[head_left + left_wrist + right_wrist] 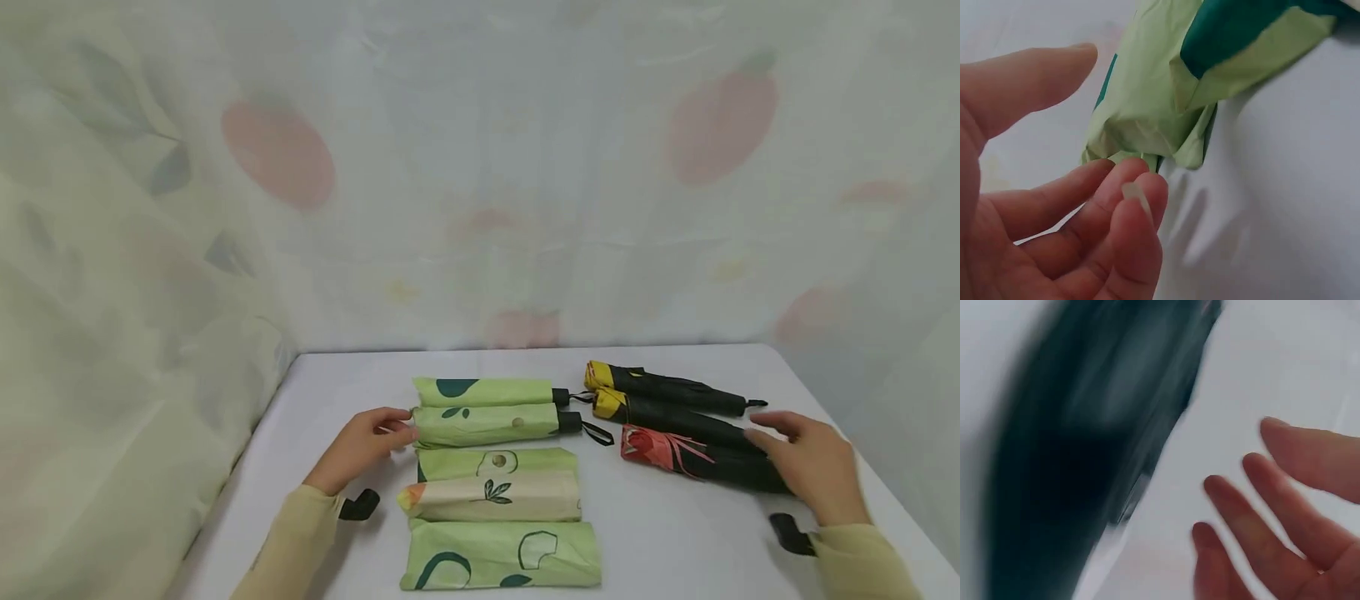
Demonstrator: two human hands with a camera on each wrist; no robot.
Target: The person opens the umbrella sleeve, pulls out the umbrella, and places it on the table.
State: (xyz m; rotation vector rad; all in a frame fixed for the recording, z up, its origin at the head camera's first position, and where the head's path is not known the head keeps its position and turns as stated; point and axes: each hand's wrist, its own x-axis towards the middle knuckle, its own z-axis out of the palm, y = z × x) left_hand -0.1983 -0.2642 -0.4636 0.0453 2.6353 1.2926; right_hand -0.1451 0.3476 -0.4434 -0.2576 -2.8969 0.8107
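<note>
My left hand (365,447) is at the left end of a green folded umbrella (487,425) with a black handle and wrist loop. In the left wrist view the fingers (1130,250) are loosely bent, fingertips right at the gathered end of green fabric (1141,100), with the thumb held apart. Over the right end of a black folded umbrella with a red gathered end (652,448) hovers my right hand (821,471). Its fingers (1260,550) are spread and hold nothing in the right wrist view, beside a blurred dark umbrella (1085,444).
Another green umbrella (483,392) lies behind. Nearer are green avocado-print bundles (502,554) and a cream one (517,497) with an orange tip. Two black umbrellas with yellow ends (675,387) (697,423) lie at the back right. Fruit-print curtains (480,167) border the white table (352,375).
</note>
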